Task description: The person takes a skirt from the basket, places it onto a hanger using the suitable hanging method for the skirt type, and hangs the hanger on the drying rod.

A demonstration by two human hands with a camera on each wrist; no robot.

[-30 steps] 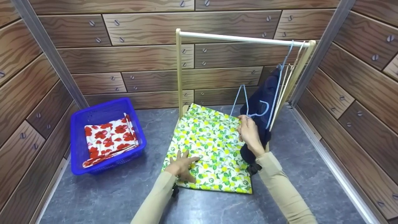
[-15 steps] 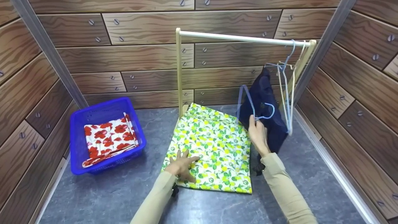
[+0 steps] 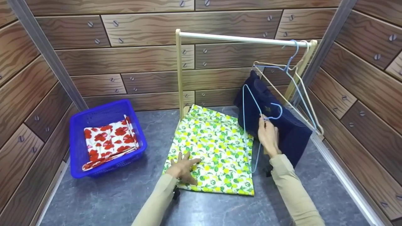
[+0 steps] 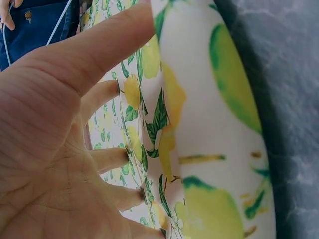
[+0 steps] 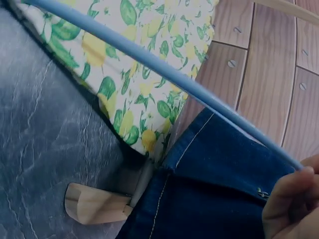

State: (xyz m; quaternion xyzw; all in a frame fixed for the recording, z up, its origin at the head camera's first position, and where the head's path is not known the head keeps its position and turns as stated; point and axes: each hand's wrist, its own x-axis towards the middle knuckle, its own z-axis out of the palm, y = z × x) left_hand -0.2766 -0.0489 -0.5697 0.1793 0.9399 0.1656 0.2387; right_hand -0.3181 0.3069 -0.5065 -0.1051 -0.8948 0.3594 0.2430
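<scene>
Fingers spread, my left hand [image 3: 183, 169] rests on the near left part of a folded cloth [image 3: 213, 150] with a lemon print, lying on the grey floor. My right hand [image 3: 268, 133] pinches a loose light-blue hanger [image 3: 252, 97] at its neck, hook pointing right. The lower part of that hanger overlaps the cloth's right edge. Just behind the right hand hangs a dark blue denim garment [image 3: 293, 135], on the blue hanger [image 3: 302, 91] at the rack's right end. In the right wrist view, thumb and fingers [image 5: 294, 204] close on the hanger wire [image 5: 149, 59].
A wooden rack with a white bar [image 3: 232, 38] stands at the back. Beside the blue one hangs a beige hanger [image 3: 282, 94]. At left, a blue basket [image 3: 75, 150] contains a folded red-flowered cloth [image 3: 106, 138]. Wood-patterned walls [image 3: 150, 59] enclose the floor.
My right hand has moved right with the loose hanger. The denim garment and the hung hangers have swung round, showing more of their broad side. My left hand stays in place.
</scene>
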